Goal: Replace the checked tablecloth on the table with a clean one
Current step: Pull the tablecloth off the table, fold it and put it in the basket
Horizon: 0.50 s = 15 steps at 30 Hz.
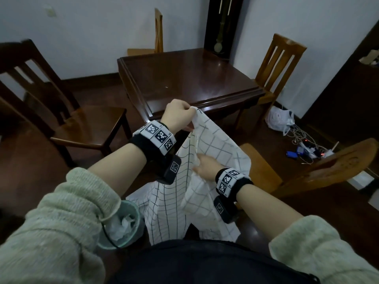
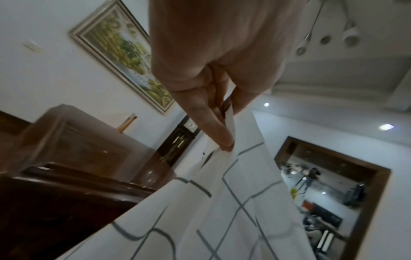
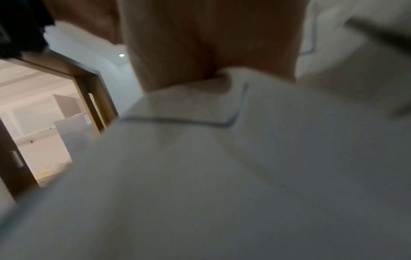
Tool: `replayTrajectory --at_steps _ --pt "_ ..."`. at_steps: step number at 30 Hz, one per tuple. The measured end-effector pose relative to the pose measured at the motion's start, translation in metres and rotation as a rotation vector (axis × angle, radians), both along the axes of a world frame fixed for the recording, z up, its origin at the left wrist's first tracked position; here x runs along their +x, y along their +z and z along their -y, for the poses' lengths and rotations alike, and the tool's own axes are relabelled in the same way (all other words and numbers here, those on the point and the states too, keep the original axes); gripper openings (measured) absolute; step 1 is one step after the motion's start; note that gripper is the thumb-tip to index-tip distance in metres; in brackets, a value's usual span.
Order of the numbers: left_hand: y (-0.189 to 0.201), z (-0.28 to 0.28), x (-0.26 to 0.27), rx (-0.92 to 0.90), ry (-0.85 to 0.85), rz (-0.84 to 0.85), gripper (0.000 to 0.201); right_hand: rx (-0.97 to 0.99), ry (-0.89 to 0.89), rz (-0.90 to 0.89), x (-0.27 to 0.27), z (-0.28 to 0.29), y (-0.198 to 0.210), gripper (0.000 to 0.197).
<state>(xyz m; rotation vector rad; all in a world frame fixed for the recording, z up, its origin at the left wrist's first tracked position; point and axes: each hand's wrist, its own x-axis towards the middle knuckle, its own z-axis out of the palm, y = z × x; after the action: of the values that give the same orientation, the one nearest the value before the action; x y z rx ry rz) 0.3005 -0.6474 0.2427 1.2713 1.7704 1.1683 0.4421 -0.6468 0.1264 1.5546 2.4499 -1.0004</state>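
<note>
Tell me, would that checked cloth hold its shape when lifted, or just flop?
Probably flop: the cloth hangs in loose folds from where the left hand pinches its edge. It looks thin and light, since one pinch carries it. The right hand dents it easily, so likely soft.

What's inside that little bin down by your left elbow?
The bin holds crumpled white paper or plastic. The left sleeve covers part of its rim, and anything beneath the crumpled layer is hidden.
</note>
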Motion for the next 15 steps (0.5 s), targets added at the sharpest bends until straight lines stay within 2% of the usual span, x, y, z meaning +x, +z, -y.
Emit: replayTrajectory --at_steps 3,6,7,9,10,13,14,15 --pt "0.014 0.005 0.007 0.033 -0.053 0.037 0.024 0.007 -0.143 -0.087 -0.009 -0.001 0.003 0.035" --pt "0.018 0.009 0.007 0.044 -0.14 0.134 0.019 0.015 -0.066 -0.088 -0.015 -0.001 0.006 0.022" --pt "0.016 0.01 0.003 0.041 -0.199 0.204 0.025 0.023 -0.057 -0.101 -0.016 -0.001 0.008 0.02" --pt "0.004 0.009 -0.01 0.045 -0.284 0.31 0.05 0.028 -0.115 -0.213 -0.017 -0.006 0.016 0.029" --pt "-0.006 0.008 -0.019 0.052 -0.257 0.286 0.054 0.025 -0.182 -0.314 -0.016 -0.012 0.022 0.034" --pt "-0.039 0.02 -0.043 0.124 0.054 -0.008 0.027 0.069 -0.35 -0.606 -0.013 -0.033 0.044 0.038" --pt "-0.055 0.027 -0.051 0.111 0.115 -0.093 0.029 0.086 -0.367 -0.673 -0.012 -0.038 0.053 0.034" --pt "-0.071 0.035 -0.055 0.058 0.091 -0.164 0.033 0.089 -0.368 -0.721 -0.012 -0.042 0.063 0.029"
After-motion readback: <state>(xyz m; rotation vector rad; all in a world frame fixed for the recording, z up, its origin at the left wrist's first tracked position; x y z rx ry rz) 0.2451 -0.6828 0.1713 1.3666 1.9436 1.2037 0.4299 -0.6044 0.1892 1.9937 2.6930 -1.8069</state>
